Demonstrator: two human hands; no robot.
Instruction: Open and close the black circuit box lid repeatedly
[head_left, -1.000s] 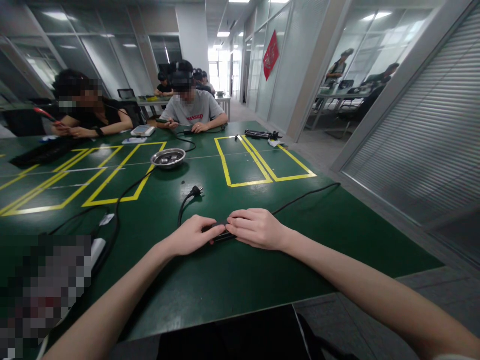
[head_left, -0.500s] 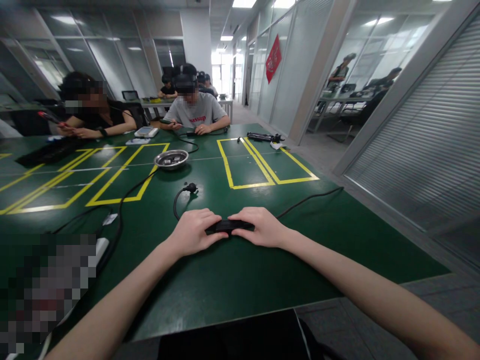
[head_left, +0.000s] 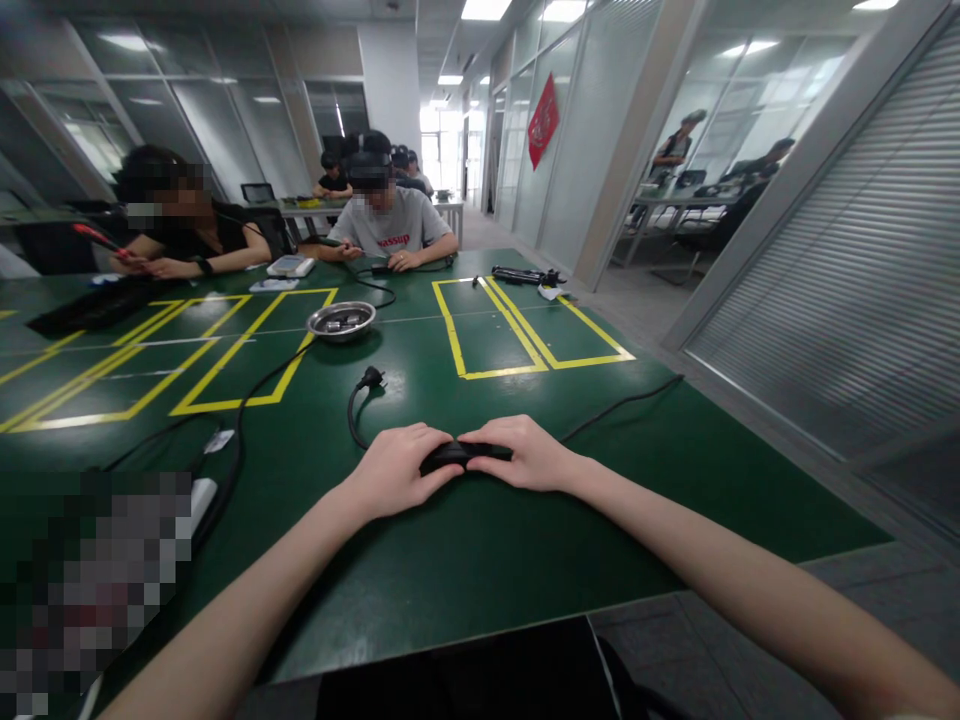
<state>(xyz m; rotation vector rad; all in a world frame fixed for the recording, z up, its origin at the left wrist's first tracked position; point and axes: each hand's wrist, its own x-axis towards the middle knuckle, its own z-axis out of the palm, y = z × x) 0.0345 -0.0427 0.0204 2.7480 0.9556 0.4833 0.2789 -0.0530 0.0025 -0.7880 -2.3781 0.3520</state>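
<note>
My left hand (head_left: 401,468) and my right hand (head_left: 521,452) are closed around the two ends of a long black power adapter (head_left: 457,455), low over the green table. Their fingertips nearly meet at its middle, and the palms hide its ends. A black power cord (head_left: 351,412) curves out from behind my left hand to a plug (head_left: 372,378) lying just beyond it. From behind my right hand a thinner black cable (head_left: 619,410) runs across the table to the right.
A steel bowl (head_left: 341,321) with small metal parts stands ahead on the green table (head_left: 450,580). Yellow tape (head_left: 506,374) marks rectangles. A folded black tripod-like item (head_left: 525,275) lies at the far edge. A white power strip (head_left: 202,495) is at left. Two people work across the table.
My left hand has shifted slightly right along the adapter, closer to my right hand. The plug has turned and moved a little left. My right hand stays almost in place.
</note>
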